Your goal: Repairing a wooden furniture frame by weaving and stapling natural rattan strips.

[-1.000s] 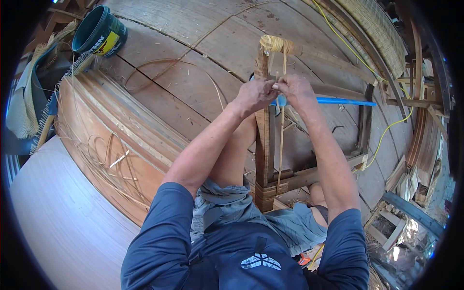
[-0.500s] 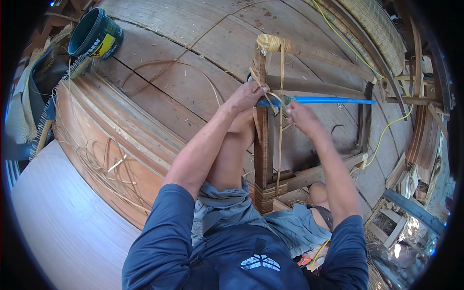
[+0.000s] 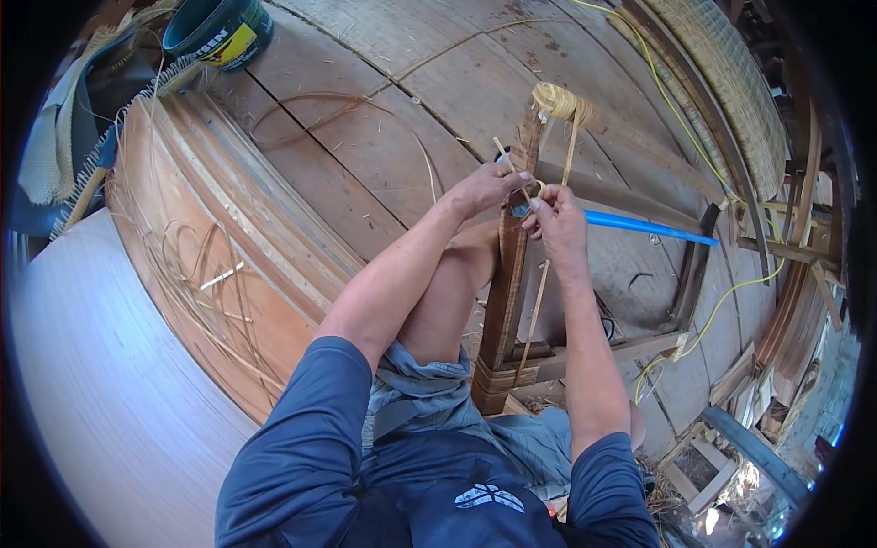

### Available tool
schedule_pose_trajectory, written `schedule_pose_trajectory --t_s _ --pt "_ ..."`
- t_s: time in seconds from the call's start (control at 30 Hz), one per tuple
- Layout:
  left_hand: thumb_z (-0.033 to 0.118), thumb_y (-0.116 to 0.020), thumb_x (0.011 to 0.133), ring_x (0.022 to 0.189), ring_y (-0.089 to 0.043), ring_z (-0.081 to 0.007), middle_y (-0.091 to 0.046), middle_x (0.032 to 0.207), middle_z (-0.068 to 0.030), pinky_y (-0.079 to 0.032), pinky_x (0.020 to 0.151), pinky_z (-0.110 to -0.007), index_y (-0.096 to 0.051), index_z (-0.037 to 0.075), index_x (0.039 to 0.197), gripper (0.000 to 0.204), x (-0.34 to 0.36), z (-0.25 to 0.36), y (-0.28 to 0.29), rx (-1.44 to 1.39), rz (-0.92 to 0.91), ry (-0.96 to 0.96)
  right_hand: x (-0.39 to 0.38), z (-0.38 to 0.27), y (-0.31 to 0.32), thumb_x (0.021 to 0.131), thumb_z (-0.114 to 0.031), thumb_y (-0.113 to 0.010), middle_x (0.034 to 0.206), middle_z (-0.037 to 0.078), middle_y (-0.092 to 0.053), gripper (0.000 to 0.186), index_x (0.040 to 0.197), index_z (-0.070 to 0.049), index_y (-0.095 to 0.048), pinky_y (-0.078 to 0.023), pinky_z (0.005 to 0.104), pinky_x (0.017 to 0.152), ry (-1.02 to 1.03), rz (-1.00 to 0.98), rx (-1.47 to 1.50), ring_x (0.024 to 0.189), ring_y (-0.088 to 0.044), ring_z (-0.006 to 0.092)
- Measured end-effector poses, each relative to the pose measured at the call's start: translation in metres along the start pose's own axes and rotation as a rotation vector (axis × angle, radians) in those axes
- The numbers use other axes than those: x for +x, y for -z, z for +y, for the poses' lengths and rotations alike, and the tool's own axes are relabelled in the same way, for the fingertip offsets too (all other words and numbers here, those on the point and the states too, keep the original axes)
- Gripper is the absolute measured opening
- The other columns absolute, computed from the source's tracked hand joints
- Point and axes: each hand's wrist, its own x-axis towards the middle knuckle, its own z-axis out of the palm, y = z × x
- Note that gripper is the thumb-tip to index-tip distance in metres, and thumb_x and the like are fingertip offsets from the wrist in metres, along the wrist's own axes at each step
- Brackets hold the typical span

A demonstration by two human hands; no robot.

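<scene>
Pinching a thin strip (image 3: 502,152) between thumb and fingertips, the left hand (image 3: 493,189) sits at the near upright of a wooden frame (image 3: 503,306), and one end of the strip pokes up past the fingers. Just beside it the right hand (image 3: 559,224) also grips the strip with thumb and fingers, and a small loop shows between the two hands. Both work below the frame's top corner, where a pale wrapping (image 3: 562,102) covers the end of the top rail. A long strip (image 3: 572,155) drops from there, passes the right hand and reaches the lower binding (image 3: 493,379) near the foot of the upright. From beside the hands a blue tube (image 3: 653,228) slants across the frame's opening toward the far upright (image 3: 696,265), so room on the right is split into a part above the tube and a part below it. The left forearm crosses over the bare leg (image 3: 452,292), which comes up close to the upright's left edge and leaves little space there. Ahead and to the left there is wider room, with floorboards (image 3: 365,183) reaching to the edge of a big brown panel (image 3: 151,196) strewn with tangled strips (image 3: 215,301). A pale board (image 3: 100,347) fills the lower left, a green bucket (image 3: 219,36) stands at the top edge, and a yellow cord (image 3: 766,279) curves past the frame's right side.
</scene>
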Motion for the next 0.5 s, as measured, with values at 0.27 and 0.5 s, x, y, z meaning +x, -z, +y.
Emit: schedule_pose_trajectory --t_s 0.27,0.5 --pt "0.033 -0.047 0.091 0.071 -0.053 -0.0125 -0.062 0.078 -0.0045 -0.044 0.067 -0.027 -0.064 0.002 0.097 0.035 -0.003 0.004 -0.001 -0.027 0.038 0.001 0.038 -0.021 -0.002 0.086 -0.010 -0.053 0.070 0.006 -0.057 0.014 0.095 0.001 -0.054 -0.046 0.0263 0.052 -0.019 0.129 -0.253 0.054 -0.056 0.0102" --pt "0.037 -0.045 0.092 0.072 -0.053 -0.0123 -0.061 0.083 -0.0052 -0.046 0.068 -0.027 -0.061 0.005 0.110 0.040 -0.002 -0.002 0.003 -0.093 -0.048 -0.015 -0.001 -0.002 -0.025 0.084 -0.007 -0.056 0.075 0.012 -0.058 0.010 0.090 0.000 -0.053 -0.046 0.0328 0.064 0.213 0.222 -0.353 0.068 -0.058 0.0227"
